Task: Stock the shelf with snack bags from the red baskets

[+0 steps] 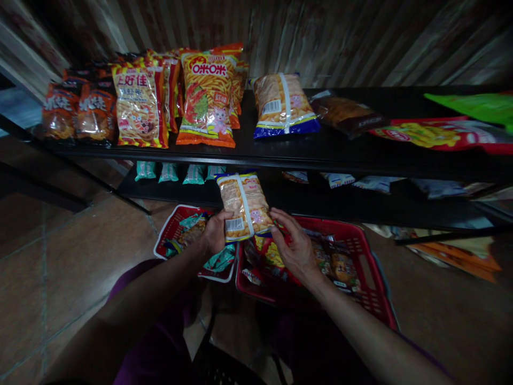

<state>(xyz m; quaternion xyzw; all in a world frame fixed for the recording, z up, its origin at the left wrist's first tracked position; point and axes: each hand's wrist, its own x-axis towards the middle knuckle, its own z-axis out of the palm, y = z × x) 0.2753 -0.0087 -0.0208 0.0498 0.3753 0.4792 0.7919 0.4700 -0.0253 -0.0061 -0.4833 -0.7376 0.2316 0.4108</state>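
A clear snack bag with a blue and yellow border (243, 206) is held upright in front of the lower shelf. My left hand (215, 233) grips its bottom left corner, fingers wrapped round it. My right hand (294, 247) touches its bottom right edge with the fingers close together. Below the hands stands a red basket (371, 280) holding several snack packets. A matching bag (282, 105) lies on the top black shelf (304, 152).
The top shelf carries orange and red snack bags (207, 99) at the left and flat red and green packets (444, 133) at the right. Teal packets (176, 172) line the lower shelf. A smaller red basket (173, 230) sits on the tiled floor (72, 246).
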